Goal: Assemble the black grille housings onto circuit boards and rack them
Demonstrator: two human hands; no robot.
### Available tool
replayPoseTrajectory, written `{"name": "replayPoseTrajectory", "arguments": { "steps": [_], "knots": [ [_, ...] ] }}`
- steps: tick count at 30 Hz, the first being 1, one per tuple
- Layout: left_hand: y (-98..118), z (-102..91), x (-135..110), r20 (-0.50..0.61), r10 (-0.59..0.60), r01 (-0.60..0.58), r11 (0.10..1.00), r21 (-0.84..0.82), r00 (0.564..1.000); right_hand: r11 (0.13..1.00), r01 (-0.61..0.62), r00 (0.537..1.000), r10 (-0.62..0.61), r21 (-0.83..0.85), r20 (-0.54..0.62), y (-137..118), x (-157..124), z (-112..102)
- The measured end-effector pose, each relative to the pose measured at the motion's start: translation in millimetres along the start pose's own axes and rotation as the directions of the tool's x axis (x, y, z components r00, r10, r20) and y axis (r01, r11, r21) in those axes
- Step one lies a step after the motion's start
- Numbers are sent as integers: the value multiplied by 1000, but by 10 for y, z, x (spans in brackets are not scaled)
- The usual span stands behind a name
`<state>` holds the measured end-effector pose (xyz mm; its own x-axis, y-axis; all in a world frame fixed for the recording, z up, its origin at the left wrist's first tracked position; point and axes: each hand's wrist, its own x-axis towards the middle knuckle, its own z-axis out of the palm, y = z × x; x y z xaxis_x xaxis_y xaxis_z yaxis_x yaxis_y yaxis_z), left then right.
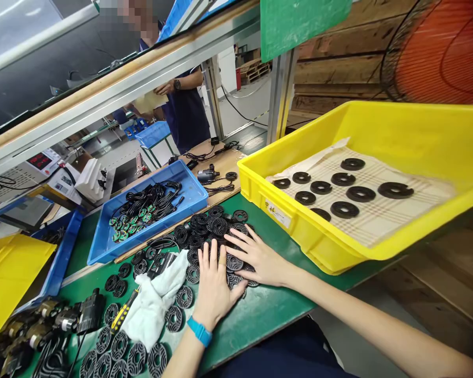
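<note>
My left hand (213, 286), with a blue wristband, lies flat with fingers stretched out on a heap of black round slotted discs (212, 227) on the green bench mat (267, 310). My right hand (255, 257) lies flat beside it, fingers spread over the same discs. Neither hand grips anything. More of the discs (120, 352) lie in rows at the near left. A white cloth (157, 299) lies just left of my left hand.
A yellow bin (318, 247) at the right holds black rings on checked paper. A blue tray (102, 247) holds wired green parts. Black pump-like parts (43, 325) sit at the near left. A co-worker (185, 105) stands beyond the bench frame.
</note>
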<state>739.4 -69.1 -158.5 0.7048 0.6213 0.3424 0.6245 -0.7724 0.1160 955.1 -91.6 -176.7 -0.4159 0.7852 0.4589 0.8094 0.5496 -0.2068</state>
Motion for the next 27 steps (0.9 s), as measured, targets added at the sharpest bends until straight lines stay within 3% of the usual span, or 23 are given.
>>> {"name": "replayPoseTrajectory", "arguments": {
  "steps": [9, 18, 25, 27],
  "knots": [
    [8, 166, 402, -24, -13, 12, 999, -33, 1000, 999, -34, 999, 33, -10, -39, 358, 69, -91],
    [-126, 129, 520, -48, 37, -43, 990, -132, 998, 998, -66, 996, 67, 21, -55, 403, 106, -115],
    [-186, 33, 561, -127, -147, 105, 951, -291, 981, 991, -58, 989, 73, 118, -130, 378, 77, -145],
    [-225, 4, 604, -124, -152, 111, 952, -286, 981, 987, -76, 981, 100, 142, -166, 368, 64, -140]
  ]
}}
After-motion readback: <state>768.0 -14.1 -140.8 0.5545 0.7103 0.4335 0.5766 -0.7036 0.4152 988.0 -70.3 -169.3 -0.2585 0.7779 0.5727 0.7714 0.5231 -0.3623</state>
